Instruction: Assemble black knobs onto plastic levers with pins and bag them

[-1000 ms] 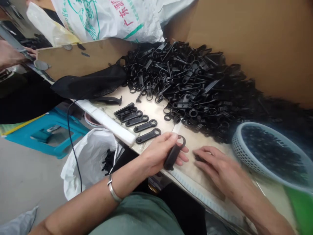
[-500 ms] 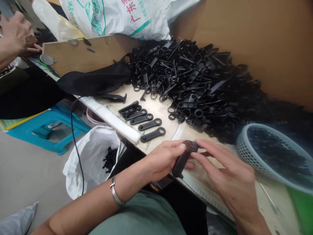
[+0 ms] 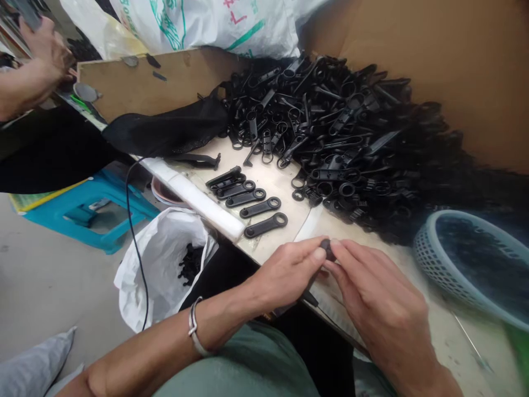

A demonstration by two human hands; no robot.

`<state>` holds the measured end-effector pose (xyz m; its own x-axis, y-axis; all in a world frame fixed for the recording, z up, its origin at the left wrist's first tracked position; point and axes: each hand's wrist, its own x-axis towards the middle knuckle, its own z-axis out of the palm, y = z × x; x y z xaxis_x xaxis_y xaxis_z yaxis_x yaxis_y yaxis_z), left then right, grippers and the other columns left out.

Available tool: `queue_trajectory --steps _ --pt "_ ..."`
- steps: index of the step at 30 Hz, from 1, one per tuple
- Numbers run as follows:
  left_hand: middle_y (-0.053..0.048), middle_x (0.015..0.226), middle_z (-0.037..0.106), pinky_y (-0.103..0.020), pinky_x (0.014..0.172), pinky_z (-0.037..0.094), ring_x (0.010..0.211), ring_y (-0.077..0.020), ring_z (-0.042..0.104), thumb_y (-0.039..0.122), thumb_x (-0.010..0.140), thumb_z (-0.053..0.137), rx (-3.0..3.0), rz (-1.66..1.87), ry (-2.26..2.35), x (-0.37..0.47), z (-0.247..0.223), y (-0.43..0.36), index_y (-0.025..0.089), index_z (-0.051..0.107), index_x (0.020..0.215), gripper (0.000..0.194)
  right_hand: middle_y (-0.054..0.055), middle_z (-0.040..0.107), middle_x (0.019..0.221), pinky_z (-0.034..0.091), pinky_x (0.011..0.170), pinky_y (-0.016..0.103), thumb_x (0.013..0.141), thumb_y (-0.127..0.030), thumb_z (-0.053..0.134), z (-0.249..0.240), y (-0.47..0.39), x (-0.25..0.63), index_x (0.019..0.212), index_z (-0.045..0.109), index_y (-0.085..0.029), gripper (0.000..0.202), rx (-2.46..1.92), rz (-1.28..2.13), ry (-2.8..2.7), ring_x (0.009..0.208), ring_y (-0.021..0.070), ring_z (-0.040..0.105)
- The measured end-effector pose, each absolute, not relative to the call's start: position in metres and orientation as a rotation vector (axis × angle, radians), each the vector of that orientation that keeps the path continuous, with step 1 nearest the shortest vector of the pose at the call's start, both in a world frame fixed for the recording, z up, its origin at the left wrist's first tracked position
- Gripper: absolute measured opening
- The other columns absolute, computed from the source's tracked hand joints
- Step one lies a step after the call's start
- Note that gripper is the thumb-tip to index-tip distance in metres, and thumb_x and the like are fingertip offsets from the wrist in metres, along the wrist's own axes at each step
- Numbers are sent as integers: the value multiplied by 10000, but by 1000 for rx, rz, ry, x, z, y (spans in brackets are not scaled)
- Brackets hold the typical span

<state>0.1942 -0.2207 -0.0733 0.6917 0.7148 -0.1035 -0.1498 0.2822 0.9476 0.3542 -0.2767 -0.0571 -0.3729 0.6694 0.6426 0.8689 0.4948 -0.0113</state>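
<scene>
1. Change: the right hand, flat on the pale work surface a second ago, has come up to meet the left hand; both now work the same long black plastic tag with a ring end.
2. Left fingers pinch the tag near its ring; right fingers pinch the ring end from the other side. The tag sits mostly hidden between the two hands, just above the near edge of the surface.
3. Judgement: a two-handed fitting or checking step looks under way.
4. Unchanged: a row of finished black tags beside the big loose black pile; pale mesh basket at right.
</scene>
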Motion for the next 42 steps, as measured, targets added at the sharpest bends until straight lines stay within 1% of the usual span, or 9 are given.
queue_trajectory --steps 6,15,20,26,28,30,35,38,42 --pt "-44 872 670 -232 695 533 789 -157 664 477 958 594 1291 474 676 185 -74 -221 156 692 1109 368 59 693 1213 602 858 192 1012 -283 554 -57 -285 367 1212 677 -207 247 -1375 102 -1999 998 148 714" --pt "20 743 602 -144 457 421 496 -64 561 404 1005 475 1276 400 657 187 -66 -224 182 655 1188 340 17 686 661 531 526 153 864 -620 627 -70 -285 375 774 774 -220 436 -1788 838 -1506 581 149 661" --pt "24 694 595 -188 471 395 443 -81 515 442 1051 383 1484 543 825 190 -66 -215 187 624 1252 405 6 607 558 482 458 173 915 -589 605 -68 -264 364 676 721 -203 468 -1694 766 -1496 487 128 574" --pt "-55 771 668 -257 630 372 667 -168 589 450 1073 376 2399 590 1229 172 -48 -177 180 665 1080 395 59 749 934 577 673 325 981 -520 533 -48 -199 391 1051 759 -209 391 -1601 79 -1994 777 216 695" --pt "-96 875 694 -293 730 426 802 -211 629 385 1069 401 2520 534 1335 164 -49 -159 159 673 994 361 94 721 1115 562 802 420 985 -461 517 -47 -176 401 1112 734 -203 360 -1641 -134 -1967 977 275 660" --pt "-164 1036 700 -394 891 448 1037 -298 629 287 1056 416 2550 509 1412 157 -53 -144 124 680 939 331 114 676 1192 527 753 436 970 -395 516 -49 -154 408 1176 710 -213 336 -1718 -306 -1986 1059 315 591" --pt "-250 1466 526 -685 1149 203 1470 -437 342 128 1020 421 2568 525 1506 148 -57 -129 70 649 1199 295 121 673 1078 435 600 375 874 -335 657 -56 -119 423 1076 705 -194 251 -1777 -494 -2053 914 310 566" --pt "-207 1507 512 -600 1220 195 1491 -381 356 183 1024 484 2454 742 1434 151 -48 -137 90 638 1250 289 101 691 1005 486 694 414 919 -283 629 -51 -122 429 974 687 -205 111 -1661 -478 -2018 910 291 585" --pt "-101 1256 696 -355 1023 489 1170 -247 653 418 1048 472 1788 1022 1159 164 -37 -160 166 686 1190 360 78 697 1125 520 944 412 967 -201 579 -42 -163 417 998 653 -209 80 -1401 -410 -2021 1052 242 634"
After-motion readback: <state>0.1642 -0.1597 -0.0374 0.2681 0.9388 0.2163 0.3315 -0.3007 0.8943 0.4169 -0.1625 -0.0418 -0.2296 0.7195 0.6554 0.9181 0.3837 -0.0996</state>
